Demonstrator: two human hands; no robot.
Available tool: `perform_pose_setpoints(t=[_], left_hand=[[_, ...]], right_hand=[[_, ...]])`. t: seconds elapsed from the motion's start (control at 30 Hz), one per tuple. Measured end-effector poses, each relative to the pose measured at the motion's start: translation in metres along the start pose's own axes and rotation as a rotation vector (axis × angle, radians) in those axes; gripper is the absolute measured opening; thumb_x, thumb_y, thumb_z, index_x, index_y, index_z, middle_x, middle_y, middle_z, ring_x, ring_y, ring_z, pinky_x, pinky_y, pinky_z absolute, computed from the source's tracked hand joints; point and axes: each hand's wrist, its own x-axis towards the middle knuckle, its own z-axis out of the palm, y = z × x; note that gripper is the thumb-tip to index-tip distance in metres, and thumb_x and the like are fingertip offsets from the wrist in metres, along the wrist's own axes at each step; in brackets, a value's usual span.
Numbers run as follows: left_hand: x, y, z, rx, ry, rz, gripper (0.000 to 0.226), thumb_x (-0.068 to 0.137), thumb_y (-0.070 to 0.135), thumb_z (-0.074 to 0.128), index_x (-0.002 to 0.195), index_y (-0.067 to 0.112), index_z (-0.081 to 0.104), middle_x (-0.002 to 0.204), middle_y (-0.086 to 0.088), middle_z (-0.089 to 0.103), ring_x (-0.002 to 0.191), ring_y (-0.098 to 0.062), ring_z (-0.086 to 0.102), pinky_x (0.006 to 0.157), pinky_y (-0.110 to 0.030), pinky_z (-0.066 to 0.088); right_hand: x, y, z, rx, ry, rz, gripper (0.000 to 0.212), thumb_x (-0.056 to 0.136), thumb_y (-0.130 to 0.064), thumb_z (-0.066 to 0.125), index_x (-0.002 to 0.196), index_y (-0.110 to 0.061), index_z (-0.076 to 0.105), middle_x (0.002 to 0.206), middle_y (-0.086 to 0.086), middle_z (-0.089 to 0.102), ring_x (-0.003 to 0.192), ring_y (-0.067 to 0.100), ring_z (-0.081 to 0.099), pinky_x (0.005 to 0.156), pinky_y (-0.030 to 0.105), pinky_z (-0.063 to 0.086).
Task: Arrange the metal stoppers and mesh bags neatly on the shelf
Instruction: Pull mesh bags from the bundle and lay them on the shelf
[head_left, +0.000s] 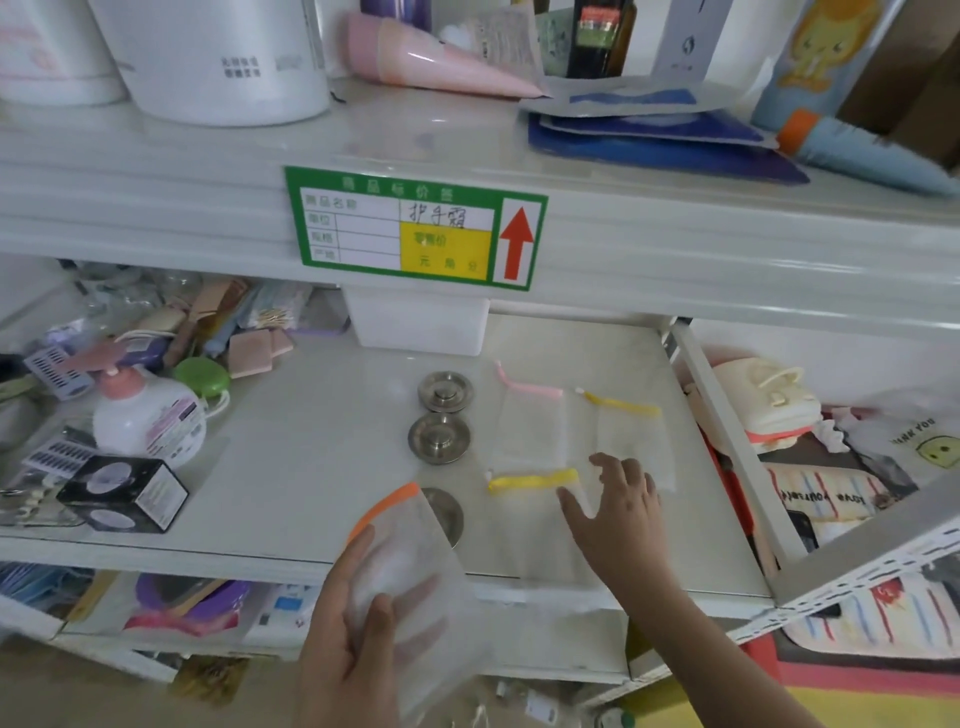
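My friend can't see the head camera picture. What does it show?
A left hand holds an orange-trimmed mesh bag over a white shelf, while the right hand touches a yellow-trimmed bag. Three metal stoppers sit in a column beside them.

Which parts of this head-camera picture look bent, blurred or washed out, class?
Head view: wide-angle bending curves the white metal shelf edge; the left hand holding the orange-trimmed white mesh bag is soft; the third round metal stopper shows only dimly through the mesh; the lighting is flat and pale.
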Motion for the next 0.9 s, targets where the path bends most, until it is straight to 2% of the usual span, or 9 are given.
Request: perform_pose_setpoints(t=[0.07,0.13,0.2,0.3,0.4,0.47,0.6,0.77,0.9], left_hand=[[0.001,0.0,0.005,-0.003,-0.033,0.01,0.045,0.079,0.013,0.055,0.122,0.024,0.06,0.139,0.0,0.057,0.095,-0.027,0.075,0.061,-0.039,0.062],[0.0,0.002,0.017,0.017,-0.086,0.025,0.044,0.078,0.02,0.061,0.123,0.02,0.061,0.132,0.012,0.062,0.095,-0.026,0.075,0.061,-0.04,0.062],[-0.005,-0.002,0.032,0.082,-0.17,0.012,0.047,0.076,0.028,0.066,0.122,0.019,0.064,0.128,0.018,0.064,0.099,-0.023,0.073,0.064,-0.044,0.062],[-0.011,-0.019,0.054,0.157,-0.31,-0.075,0.043,0.085,0.004,0.062,0.122,0.024,0.067,0.124,0.018,0.068,0.102,-0.018,0.072,0.069,-0.04,0.063],[-0.008,-0.032,0.068,0.159,-0.484,-0.183,0.057,0.075,-0.006,0.063,0.123,0.023,0.069,0.135,0.002,0.061,0.115,-0.015,0.065,0.082,-0.032,0.058],[0.001,-0.034,0.073,0.143,-0.517,-0.187,0.053,0.071,-0.001,0.069,0.117,0.024,0.073,0.137,-0.003,0.058,0.118,-0.014,0.062,0.086,-0.028,0.054],[0.018,-0.026,0.08,0.204,-0.518,-0.037,0.052,0.07,0.01,0.074,0.119,0.025,0.068,0.137,0.019,0.055,0.121,-0.004,0.057,0.085,-0.02,0.052],[0.024,-0.03,0.076,0.335,-0.466,0.001,0.056,0.071,0.007,0.067,0.122,0.029,0.066,0.129,0.022,0.057,0.112,-0.006,0.06,0.082,-0.02,0.053],[0.024,-0.035,0.069,0.43,-0.409,0.01,0.049,0.074,0.007,0.067,0.107,0.043,0.071,0.121,0.014,0.065,0.104,-0.004,0.064,0.079,-0.025,0.051]], right_hand=[[-0.019,-0.01,-0.014,0.313,-0.033,0.03,0.027,0.091,-0.046,0.06,0.107,-0.024,0.065,0.098,-0.006,0.066,0.094,0.017,0.063,0.082,0.033,0.054],[-0.045,-0.028,-0.027,0.628,-0.282,0.098,0.033,0.091,-0.051,0.058,0.09,-0.022,0.073,0.084,0.001,0.075,0.08,0.016,0.069,0.075,0.035,0.054],[-0.064,-0.039,-0.032,0.887,-0.549,0.164,0.051,0.087,-0.058,0.06,0.094,-0.011,0.077,0.091,0.009,0.078,0.085,0.021,0.073,0.078,0.039,0.053],[-0.074,-0.031,-0.033,1.083,-0.597,0.26,0.05,0.082,-0.052,0.071,0.098,-0.004,0.075,0.095,0.019,0.075,0.089,0.035,0.071,0.082,0.044,0.053],[-0.065,-0.011,-0.038,1.072,-0.488,0.309,0.034,0.086,-0.043,0.069,0.097,-0.012,0.078,0.097,0.027,0.073,0.085,0.042,0.069,0.08,0.049,0.054],[-0.055,0.006,-0.047,1.038,-0.437,0.318,0.037,0.085,-0.047,0.069,0.095,-0.014,0.078,0.087,0.026,0.07,0.076,0.032,0.063,0.075,0.046,0.051],[-0.024,0.052,-0.063,0.901,-0.317,0.319,0.034,0.084,-0.05,0.069,0.095,-0.019,0.08,0.082,0.015,0.071,0.072,0.023,0.063,0.068,0.038,0.054],[0.017,0.107,-0.048,0.454,-0.206,0.386,0.021,0.089,-0.034,0.069,0.081,-0.014,0.068,0.07,0.0,0.065,0.059,0.013,0.059,0.055,0.027,0.052],[0.024,0.124,-0.035,0.207,-0.175,0.342,0.038,0.084,-0.039,0.071,0.112,-0.014,0.061,0.081,-0.002,0.065,0.066,0.012,0.062,0.05,0.025,0.045]])
